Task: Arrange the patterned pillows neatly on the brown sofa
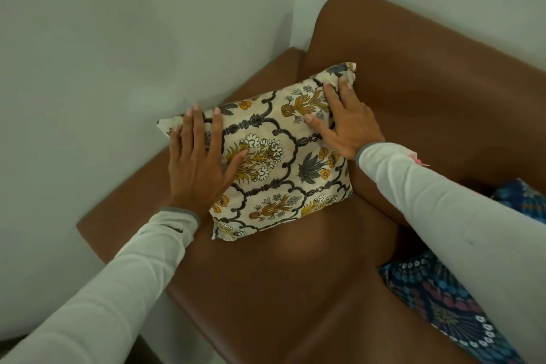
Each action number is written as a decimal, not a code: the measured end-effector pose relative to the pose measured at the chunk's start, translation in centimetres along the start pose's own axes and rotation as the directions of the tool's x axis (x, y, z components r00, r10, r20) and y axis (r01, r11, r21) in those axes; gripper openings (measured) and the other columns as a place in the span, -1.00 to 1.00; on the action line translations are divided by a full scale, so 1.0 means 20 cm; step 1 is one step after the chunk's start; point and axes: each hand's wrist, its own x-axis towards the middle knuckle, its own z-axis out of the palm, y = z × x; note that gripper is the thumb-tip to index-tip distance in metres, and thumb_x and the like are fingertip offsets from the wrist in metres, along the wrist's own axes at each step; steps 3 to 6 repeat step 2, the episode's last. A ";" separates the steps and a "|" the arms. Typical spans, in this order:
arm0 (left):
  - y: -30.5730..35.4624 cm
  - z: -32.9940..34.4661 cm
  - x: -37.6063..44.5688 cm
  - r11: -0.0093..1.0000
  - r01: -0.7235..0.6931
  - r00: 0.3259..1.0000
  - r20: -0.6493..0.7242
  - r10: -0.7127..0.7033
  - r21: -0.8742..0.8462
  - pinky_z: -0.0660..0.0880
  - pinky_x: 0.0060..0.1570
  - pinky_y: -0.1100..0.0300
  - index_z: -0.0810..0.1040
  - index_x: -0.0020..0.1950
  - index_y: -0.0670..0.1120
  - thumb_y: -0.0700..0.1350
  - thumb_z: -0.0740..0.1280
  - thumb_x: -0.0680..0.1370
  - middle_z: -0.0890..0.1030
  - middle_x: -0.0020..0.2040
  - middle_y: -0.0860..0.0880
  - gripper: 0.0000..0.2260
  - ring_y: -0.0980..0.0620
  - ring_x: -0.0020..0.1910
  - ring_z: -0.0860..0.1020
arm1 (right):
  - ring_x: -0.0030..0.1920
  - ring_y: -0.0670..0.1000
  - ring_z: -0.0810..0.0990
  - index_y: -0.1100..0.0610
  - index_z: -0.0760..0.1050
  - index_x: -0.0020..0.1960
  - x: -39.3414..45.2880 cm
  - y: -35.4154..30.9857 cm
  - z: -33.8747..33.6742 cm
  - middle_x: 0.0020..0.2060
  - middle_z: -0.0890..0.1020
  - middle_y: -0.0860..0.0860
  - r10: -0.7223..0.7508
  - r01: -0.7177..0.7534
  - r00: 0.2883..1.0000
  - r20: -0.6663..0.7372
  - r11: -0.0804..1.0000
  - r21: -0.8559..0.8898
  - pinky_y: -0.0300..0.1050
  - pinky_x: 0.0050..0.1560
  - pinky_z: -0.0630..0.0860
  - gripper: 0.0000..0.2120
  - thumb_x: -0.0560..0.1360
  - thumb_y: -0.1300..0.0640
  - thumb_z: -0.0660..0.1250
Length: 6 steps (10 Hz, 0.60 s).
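A cream pillow (283, 162) with a grey lattice and yellow flower print leans in the corner of the brown sofa (295, 289), against the armrest and backrest. My left hand (198, 162) lies flat on its left side, fingers spread. My right hand (345, 124) presses flat near its upper right corner, fingers apart. A dark blue patterned pillow (443, 304) lies on the seat at the lower right, partly under my right sleeve.
Pale walls meet in a corner behind the sofa's left armrest (124, 210). The backrest (428, 68) rises at the upper right. Another patch of blue patterned fabric (520, 198) shows at the right edge.
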 end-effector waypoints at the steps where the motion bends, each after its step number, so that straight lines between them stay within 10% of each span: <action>1: 0.04 -0.12 0.05 0.999 -0.023 0.999 0.041 0.022 0.041 0.20 0.62 -0.32 0.21 0.75 -0.17 0.45 -0.04 0.69 0.24 0.70 -0.38 -0.14 -0.38 0.68 0.27 | 0.78 0.20 -0.08 0.02 -0.10 0.80 -0.15 -0.03 -0.14 0.79 -0.09 0.18 0.041 -0.042 0.999 0.011 0.998 0.047 0.31 0.73 0.06 -0.10 0.68 -0.44 0.10; 6: 0.19 -0.36 0.13 0.996 -0.083 0.995 -0.048 0.085 0.032 0.23 0.61 -0.34 0.23 0.75 -0.18 0.45 -0.12 0.69 0.25 0.70 -0.38 -0.13 -0.39 0.67 0.29 | 0.78 0.19 -0.02 -0.05 -0.08 0.80 -0.55 0.02 -0.21 0.79 -0.06 0.14 0.054 -0.055 0.999 0.010 0.986 0.156 0.19 0.71 0.06 -0.15 0.68 -0.43 0.11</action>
